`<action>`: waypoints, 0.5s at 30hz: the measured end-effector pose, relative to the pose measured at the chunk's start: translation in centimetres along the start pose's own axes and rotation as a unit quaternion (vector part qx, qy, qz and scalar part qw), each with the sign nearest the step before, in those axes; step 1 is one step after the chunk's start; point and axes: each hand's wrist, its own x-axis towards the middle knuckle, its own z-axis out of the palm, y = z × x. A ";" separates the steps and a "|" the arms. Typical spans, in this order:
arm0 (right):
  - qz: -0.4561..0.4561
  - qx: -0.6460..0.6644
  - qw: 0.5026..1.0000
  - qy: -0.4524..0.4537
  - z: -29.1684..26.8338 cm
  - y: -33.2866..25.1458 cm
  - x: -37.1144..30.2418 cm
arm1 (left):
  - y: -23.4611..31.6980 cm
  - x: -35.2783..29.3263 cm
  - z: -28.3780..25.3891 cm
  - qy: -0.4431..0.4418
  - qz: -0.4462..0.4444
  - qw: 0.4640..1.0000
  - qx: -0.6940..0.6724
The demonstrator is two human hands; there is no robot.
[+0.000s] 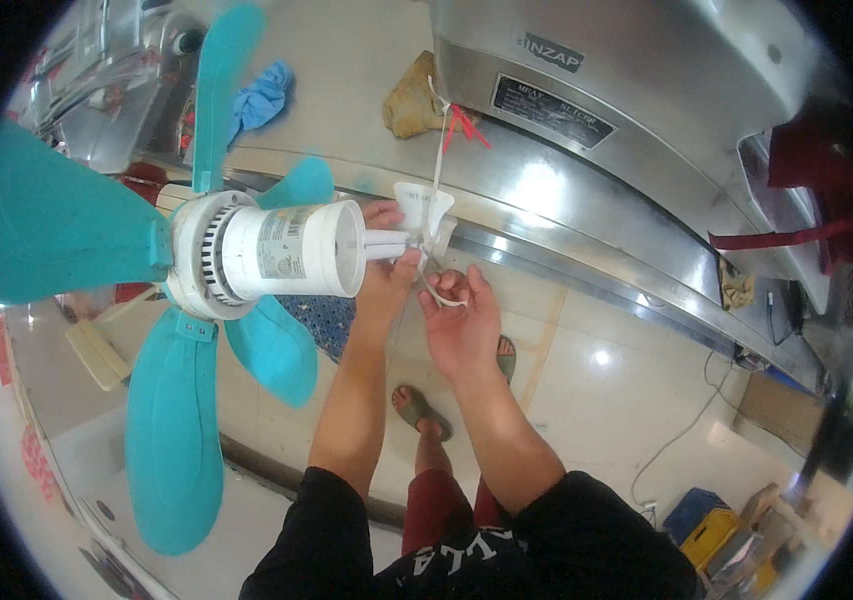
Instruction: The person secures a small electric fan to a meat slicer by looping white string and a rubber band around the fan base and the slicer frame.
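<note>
A small fan (294,250) with teal blades and a white cylindrical body lies sideways to my left. From its open end a narrow white stem (384,245) sticks out toward a flared white piece (420,207). My left hand (386,275) is closed around the stem's end, its fingers partly hidden behind the stem and flared piece. A thin white cord (437,160) comes down from the metal machine to this spot. Just right of there, my right hand (464,325) faces palm up with curled fingers, pinching a loop of the white cord.
A large stainless steel machine (636,60) stands beyond my hands on a metal-edged counter (546,190). Red string (468,127), a brown lump (413,97) and a blue cloth (261,97) are nearby. A cable (681,430) and yellow box (711,540) are at lower right.
</note>
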 end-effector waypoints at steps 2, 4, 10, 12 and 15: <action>-0.030 -0.059 0.998 -0.018 -0.8 -0.2 -0.1 | 0.0 -0.3 0.0 -0.002 -0.013 1.000 0.019; -0.091 -0.137 0.985 -0.041 -1.7 -0.8 0.0 | 0.2 -0.6 0.1 0.008 -0.011 0.999 0.029; -0.306 -0.351 0.884 0.040 -0.2 -5.4 -0.6 | 1.8 -2.3 0.2 0.027 -0.072 0.993 0.093; -0.416 -0.422 0.805 -0.008 2.3 -7.9 -1.5 | 2.3 -3.0 0.3 0.026 -0.102 0.988 0.113; -0.500 -0.526 0.660 -0.194 7.2 -10.7 -2.8 | 2.4 -3.2 0.5 0.040 -0.100 0.991 0.079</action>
